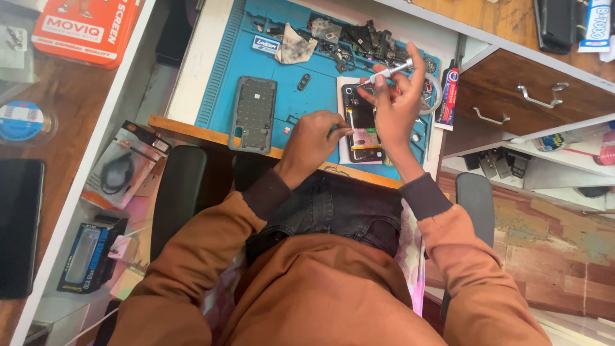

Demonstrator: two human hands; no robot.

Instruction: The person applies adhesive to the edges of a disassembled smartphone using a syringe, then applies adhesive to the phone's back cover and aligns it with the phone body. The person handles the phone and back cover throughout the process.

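Grey back cover beside opened phone.

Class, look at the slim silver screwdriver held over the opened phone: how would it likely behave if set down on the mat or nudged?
The screwdriver, pinched in the right hand, looks like a round metal rod, so it would probably roll if nudged. It seems stiff, not bendy. Being thin, it is likely light, and its smooth shaft may slip. The ribbed edge of the blue mat might stop it.
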